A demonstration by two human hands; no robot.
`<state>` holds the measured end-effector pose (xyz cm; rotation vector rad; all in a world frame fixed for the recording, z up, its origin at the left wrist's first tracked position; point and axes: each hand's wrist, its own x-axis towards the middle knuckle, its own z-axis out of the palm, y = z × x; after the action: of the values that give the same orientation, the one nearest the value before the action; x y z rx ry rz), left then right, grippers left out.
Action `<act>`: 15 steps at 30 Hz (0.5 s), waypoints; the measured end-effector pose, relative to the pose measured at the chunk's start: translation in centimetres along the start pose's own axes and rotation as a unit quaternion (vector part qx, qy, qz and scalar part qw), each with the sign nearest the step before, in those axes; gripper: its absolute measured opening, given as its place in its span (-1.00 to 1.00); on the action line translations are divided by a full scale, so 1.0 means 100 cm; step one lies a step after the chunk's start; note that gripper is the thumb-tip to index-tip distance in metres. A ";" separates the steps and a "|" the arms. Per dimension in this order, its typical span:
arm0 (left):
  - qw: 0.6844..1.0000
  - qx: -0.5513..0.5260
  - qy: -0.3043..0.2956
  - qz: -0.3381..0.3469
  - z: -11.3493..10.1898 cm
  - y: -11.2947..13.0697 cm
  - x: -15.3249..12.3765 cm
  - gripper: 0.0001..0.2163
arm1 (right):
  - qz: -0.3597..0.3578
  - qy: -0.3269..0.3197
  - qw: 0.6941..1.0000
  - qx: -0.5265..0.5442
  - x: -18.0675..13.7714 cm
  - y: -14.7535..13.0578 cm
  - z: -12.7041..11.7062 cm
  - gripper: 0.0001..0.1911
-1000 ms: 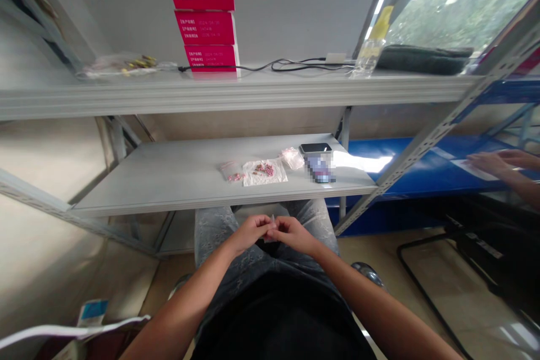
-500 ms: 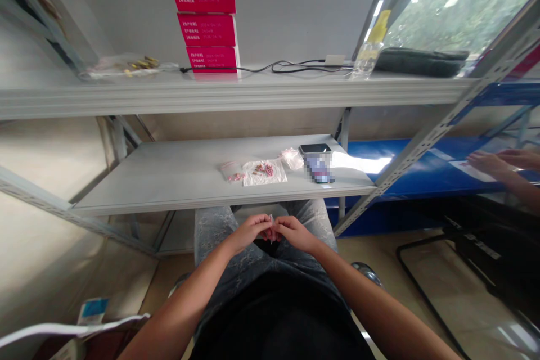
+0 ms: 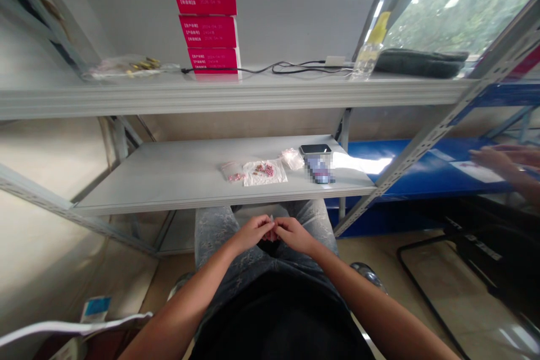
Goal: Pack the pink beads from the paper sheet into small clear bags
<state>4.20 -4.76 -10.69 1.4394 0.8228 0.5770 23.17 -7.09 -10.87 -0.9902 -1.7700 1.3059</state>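
Note:
My left hand (image 3: 252,232) and my right hand (image 3: 294,234) meet over my lap, below the front edge of the grey shelf (image 3: 169,180). Both pinch a small clear item (image 3: 272,226) between the fingertips; it is too small to name. On the shelf ahead lies a white sheet with pink beads (image 3: 264,171), a small clear bag with beads (image 3: 232,171) to its left and another clear bag (image 3: 292,158) to its right.
A dark phone (image 3: 315,149) and a blurred item (image 3: 319,169) lie at the shelf's right. The upper shelf carries three stacked pink boxes (image 3: 207,22), a cable, a bottle (image 3: 368,55) and a dark pouch. Another person's hand (image 3: 502,158) rests on the blue shelf at the right.
My hands stay pinched together over my lap, with only slight finger movement. The other person's hand at the right shifted a little.

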 end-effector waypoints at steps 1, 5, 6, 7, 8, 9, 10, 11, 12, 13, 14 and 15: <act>1.000 -0.005 -0.002 0.000 0.000 0.000 0.000 -0.69 | 0.004 -0.003 1.000 0.013 0.001 0.001 0.000 -0.74; 0.999 -0.035 -0.007 0.001 0.000 0.004 -0.001 -0.75 | 0.024 0.005 0.996 0.088 0.003 0.009 -0.003 -0.74; 0.999 -0.039 -0.008 0.002 0.000 0.005 -0.001 -0.77 | 0.029 0.009 0.994 0.105 0.003 0.010 -0.003 -0.75; 0.999 -0.041 -0.008 0.004 0.000 0.006 -0.001 -0.80 | 0.033 0.013 0.992 0.120 0.003 0.012 -0.004 -0.75; 0.999 -0.040 -0.009 0.006 0.000 0.007 -0.002 -0.82 | 0.038 0.016 0.991 0.130 0.004 0.012 -0.004 -0.75; 0.999 -0.039 -0.008 0.009 -0.001 0.007 -0.002 -0.83 | 0.043 0.017 0.990 0.134 0.004 0.013 -0.004 -0.75; 0.999 -0.036 -0.007 0.012 -0.001 0.006 -0.002 -0.85 | 0.046 0.017 0.990 0.133 0.004 0.013 -0.004 -0.75; 0.999 -0.033 -0.007 0.016 -0.001 0.006 -0.002 -0.87 | 0.046 0.016 0.991 0.126 0.004 0.014 -0.004 -0.74; 0.999 -0.030 -0.006 0.019 0.000 0.005 -0.002 -0.88 | 0.045 0.013 0.992 0.117 0.003 0.014 -0.004 -0.73; 0.999 -0.027 -0.005 0.020 0.000 0.004 -0.002 -0.89 | 0.043 0.008 0.993 0.106 0.003 0.014 -0.004 -0.71; 0.999 -0.024 -0.005 0.021 0.000 0.003 -0.002 -0.90 | 0.042 0.003 0.994 0.098 0.003 0.014 -0.004 -0.69; 1.000 -0.021 -0.003 0.021 0.001 0.002 -0.002 -0.91 | 0.043 -0.002 0.995 0.093 0.002 0.014 -0.003 -0.66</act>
<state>4.17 -4.94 -10.45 1.4218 0.7728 0.6174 23.56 -6.46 -12.15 -0.9677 -1.5905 1.4973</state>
